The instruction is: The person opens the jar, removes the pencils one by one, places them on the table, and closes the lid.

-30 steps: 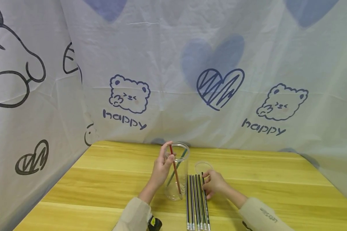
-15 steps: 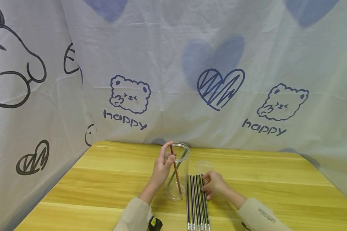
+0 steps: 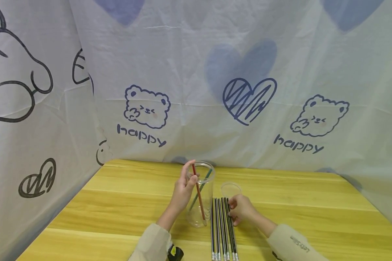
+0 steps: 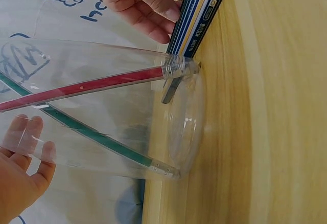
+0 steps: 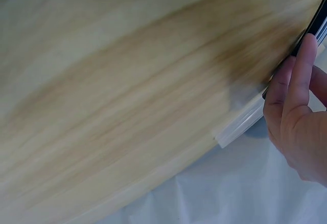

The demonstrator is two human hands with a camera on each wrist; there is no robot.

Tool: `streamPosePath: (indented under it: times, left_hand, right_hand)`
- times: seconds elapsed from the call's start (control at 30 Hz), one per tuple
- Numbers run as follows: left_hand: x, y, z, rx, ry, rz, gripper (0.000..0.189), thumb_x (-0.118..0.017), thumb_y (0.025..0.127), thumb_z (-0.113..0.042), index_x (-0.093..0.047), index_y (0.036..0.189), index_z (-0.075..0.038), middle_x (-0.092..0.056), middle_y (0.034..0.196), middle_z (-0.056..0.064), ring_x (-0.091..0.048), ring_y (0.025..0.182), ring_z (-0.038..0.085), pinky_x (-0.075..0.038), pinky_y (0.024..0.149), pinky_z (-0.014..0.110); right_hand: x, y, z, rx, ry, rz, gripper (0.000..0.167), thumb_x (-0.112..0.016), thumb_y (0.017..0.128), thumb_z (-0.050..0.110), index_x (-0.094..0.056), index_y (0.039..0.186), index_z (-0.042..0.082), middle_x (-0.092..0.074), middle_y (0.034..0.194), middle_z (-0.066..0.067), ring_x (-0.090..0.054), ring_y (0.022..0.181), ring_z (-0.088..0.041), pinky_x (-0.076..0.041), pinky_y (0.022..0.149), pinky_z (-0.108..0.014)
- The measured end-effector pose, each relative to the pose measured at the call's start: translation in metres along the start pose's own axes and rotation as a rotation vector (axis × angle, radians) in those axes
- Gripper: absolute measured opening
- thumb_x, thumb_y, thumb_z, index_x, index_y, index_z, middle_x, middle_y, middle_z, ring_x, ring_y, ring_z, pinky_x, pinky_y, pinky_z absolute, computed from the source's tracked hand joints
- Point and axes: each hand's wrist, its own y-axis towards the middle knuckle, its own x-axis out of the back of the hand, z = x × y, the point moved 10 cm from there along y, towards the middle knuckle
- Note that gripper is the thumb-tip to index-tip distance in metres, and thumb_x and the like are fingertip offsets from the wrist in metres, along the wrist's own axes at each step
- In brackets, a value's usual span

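Observation:
My left hand (image 3: 183, 186) holds a clear plastic jar (image 3: 209, 192) by its upper left side, fingers and thumb curled round near the rim. The jar stands upright and lidless. Inside it lean a red pencil (image 4: 102, 85) and a green pencil (image 4: 97, 134), crossing each other. Just right of the jar lies a row of dark striped pencils (image 3: 218, 228), side by side, silvery ends toward me. At the row's right edge my right hand (image 3: 241, 209) pinches the outermost dark pencil (image 3: 232, 232) near its far end; the fingertips are partly hidden.
A clear round lid (image 3: 230, 188) lies beyond the right hand on the yellow wood-grain table (image 3: 297, 210). Behind the table hangs a printed white cloth (image 3: 189, 119). A dark strap piece (image 3: 175, 252) shows at the left sleeve.
The outermost dark pencil has shifted slightly left against the row, along with the right hand. Left hand and jar stay put.

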Motion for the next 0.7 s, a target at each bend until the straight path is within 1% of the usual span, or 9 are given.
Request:
streamPosePath:
  times: [0.1,0.17,0.2,0.3,0.33,0.47,0.53,0.7]
  left_hand:
    - [-0.001,-0.001,-0.014,0.001,0.004,0.001,0.057,-0.041,0.092,-0.043,-0.032,0.132,-0.003,-0.057,0.098,0.027,-0.054,0.088,0.038,-0.047,0.070,0.043]
    - [-0.001,-0.001,-0.014,-0.001,0.003,0.002,0.057,-0.041,0.092,-0.043,-0.032,0.132,-0.002,-0.056,0.098,0.027,-0.054,0.089,0.039,-0.047,0.071,0.045]
    - [-0.001,-0.001,-0.014,-0.004,0.009,0.001,0.058,-0.041,0.092,-0.044,-0.032,0.131,-0.002,-0.057,0.099,0.027,-0.054,0.089,0.039,-0.047,0.071,0.044]
    - [0.000,0.000,-0.001,0.002,0.015,0.002,0.057,-0.041,0.092,-0.044,-0.032,0.133,-0.007,-0.058,0.100,0.024,-0.055,0.090,0.035,-0.048,0.071,0.040]
    - [0.000,0.001,0.003,0.008,0.013,0.003,0.056,-0.041,0.092,-0.043,-0.031,0.134,-0.008,-0.058,0.100,0.024,-0.055,0.090,0.036,-0.047,0.071,0.041]
    - [-0.001,0.001,0.004,0.012,0.003,0.006,0.055,-0.042,0.092,-0.039,-0.031,0.133,-0.004,-0.056,0.099,0.027,-0.054,0.087,0.039,-0.047,0.070,0.046]
    - [-0.001,0.001,0.004,0.012,-0.005,0.008,0.055,-0.043,0.092,-0.038,-0.031,0.133,-0.003,-0.056,0.099,0.028,-0.054,0.087,0.040,-0.047,0.070,0.047]
    - [0.000,0.001,0.005,0.011,0.000,0.004,0.055,-0.043,0.091,-0.043,-0.032,0.134,-0.010,-0.058,0.100,0.023,-0.055,0.087,0.033,-0.048,0.070,0.039]
  right_hand:
    - [0.000,0.000,-0.001,-0.001,-0.014,0.003,0.035,-0.060,0.068,-0.020,-0.050,0.101,-0.019,-0.049,0.081,-0.015,-0.054,0.049,-0.019,-0.049,0.043,-0.029]
    - [0.001,-0.001,0.001,0.008,-0.034,-0.003,0.031,-0.061,0.069,-0.018,-0.052,0.099,-0.018,-0.050,0.079,-0.014,-0.054,0.049,-0.018,-0.049,0.043,-0.028]
    - [0.002,-0.001,0.002,0.014,-0.046,-0.005,0.027,-0.062,0.069,-0.017,-0.053,0.095,-0.017,-0.050,0.078,-0.013,-0.053,0.049,-0.017,-0.049,0.042,-0.028]
    - [0.004,-0.001,0.006,0.042,-0.071,-0.020,0.025,-0.063,0.071,-0.013,-0.054,0.094,-0.016,-0.051,0.076,-0.011,-0.052,0.046,-0.016,-0.048,0.041,-0.028]
    - [0.006,-0.001,0.008,0.052,-0.081,-0.028,0.025,-0.064,0.072,-0.011,-0.055,0.095,-0.015,-0.052,0.075,-0.010,-0.052,0.044,-0.016,-0.048,0.041,-0.028]
    - [0.014,0.000,0.016,0.085,-0.085,-0.058,0.028,-0.063,0.076,-0.006,-0.055,0.101,-0.015,-0.054,0.072,-0.007,-0.049,0.041,-0.016,-0.047,0.041,-0.031]
    - [0.019,0.001,0.021,0.099,-0.086,-0.073,0.026,-0.062,0.078,-0.004,-0.056,0.101,-0.014,-0.055,0.072,-0.007,-0.051,0.045,-0.018,-0.047,0.042,-0.032]
    - [0.030,-0.001,0.034,0.109,-0.065,-0.107,0.020,-0.058,0.082,0.000,-0.058,0.099,-0.011,-0.056,0.076,-0.008,-0.056,0.060,-0.023,-0.049,0.048,-0.036]
